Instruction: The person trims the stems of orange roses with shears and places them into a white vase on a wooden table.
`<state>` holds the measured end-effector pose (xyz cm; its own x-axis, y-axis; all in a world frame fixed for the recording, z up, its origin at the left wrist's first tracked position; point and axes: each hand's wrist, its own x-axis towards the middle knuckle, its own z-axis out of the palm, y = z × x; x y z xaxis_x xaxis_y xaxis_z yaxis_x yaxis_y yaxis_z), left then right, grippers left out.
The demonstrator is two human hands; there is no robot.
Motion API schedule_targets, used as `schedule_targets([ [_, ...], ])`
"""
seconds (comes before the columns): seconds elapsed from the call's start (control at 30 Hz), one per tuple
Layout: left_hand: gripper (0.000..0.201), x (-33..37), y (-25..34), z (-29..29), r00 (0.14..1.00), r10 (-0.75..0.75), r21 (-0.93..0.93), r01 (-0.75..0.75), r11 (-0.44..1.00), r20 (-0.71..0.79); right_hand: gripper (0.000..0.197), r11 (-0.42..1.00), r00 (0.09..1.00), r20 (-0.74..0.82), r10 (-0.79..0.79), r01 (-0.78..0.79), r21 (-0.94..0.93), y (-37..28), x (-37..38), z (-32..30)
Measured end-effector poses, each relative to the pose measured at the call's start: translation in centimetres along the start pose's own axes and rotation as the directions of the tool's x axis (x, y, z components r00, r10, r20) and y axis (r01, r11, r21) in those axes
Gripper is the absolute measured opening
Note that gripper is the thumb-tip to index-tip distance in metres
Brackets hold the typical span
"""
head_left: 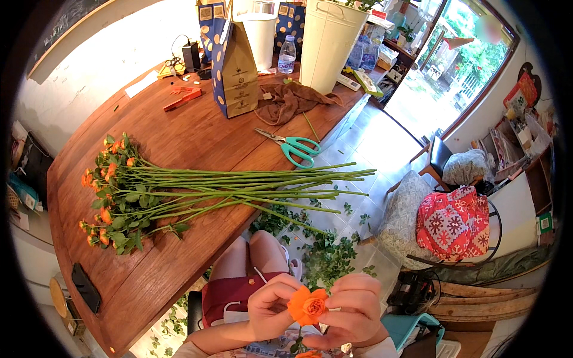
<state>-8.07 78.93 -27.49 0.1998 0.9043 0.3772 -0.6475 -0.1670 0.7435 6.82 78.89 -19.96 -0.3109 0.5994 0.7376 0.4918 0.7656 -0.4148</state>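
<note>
"Fingers of the left hand point(268, 309) look pinched closed on an orange flower point(307, 305), above the person's lap. And the right?"

"That right hand point(358, 307) curls against the bloom's other side, fingertips at the petals (whether it grips one, nobody could tell). Two hands probably steady so soft a head."

"Why does the wooden table point(179, 134) stay to one side?"

"Likely because it carries the bunch of flowers point(239, 179): heads together on the wood, bare stems jutting past the edge, perhaps for easy picking up."

"And the cream bucket point(331, 51)?"

"Toward the far end, beside a crumpled brown cloth point(295, 101), probably out of the stems' way."

"Smaller things?"

"Turquoise-handled scissors point(298, 149) lie at the edge, handles toward the person's side, presumably for reach; a black phone point(87, 287) lies near the table's lower-left rim."
</note>
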Motion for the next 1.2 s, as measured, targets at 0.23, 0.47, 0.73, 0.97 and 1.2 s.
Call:
schedule_targets([
  [0.23, 0.016, -0.1, 0.0, -0.2, 1.000, 0.005, 0.040, -0.005, 0.999, 0.000, 0.033, 0.982, 0.995, 0.051, -0.089, 0.097, -0.160, -0.3, 0.0, -0.1],
  [0.47, 0.016, -0.3, -0.1, -0.1, 0.999, -0.014, 0.109, 0.019, 0.994, -0.052, 0.021, 0.860, 0.970, 0.176, -0.168, 0.231, -0.455, -1.2, -0.6, -0.6],
  [0.73, 0.018, -0.1, -0.1, -0.1, 0.998, 0.063, 0.203, -0.064, 0.977, 0.011, 0.016, 0.682, 0.823, 0.280, -0.494, 0.567, -0.462, 0.3, -0.2, -1.3],
  [0.97, 0.021, -0.2, -0.8, -0.1, 0.990, -0.112, 0.037, 0.115, 0.993, -0.086, 0.018, 0.824, 0.919, 0.169, -0.356, 0.394, -0.406, 0.8, -2.3, 0.0],
  [1.2, 0.020, 1.4, -3.3, -0.8, 0.977, -0.092, -0.070, 0.079, 0.994, -0.195, 0.030, 0.998, 0.992, 0.112, 0.052, -0.054, 0.013, 1.7, -5.2, 1.9],
])
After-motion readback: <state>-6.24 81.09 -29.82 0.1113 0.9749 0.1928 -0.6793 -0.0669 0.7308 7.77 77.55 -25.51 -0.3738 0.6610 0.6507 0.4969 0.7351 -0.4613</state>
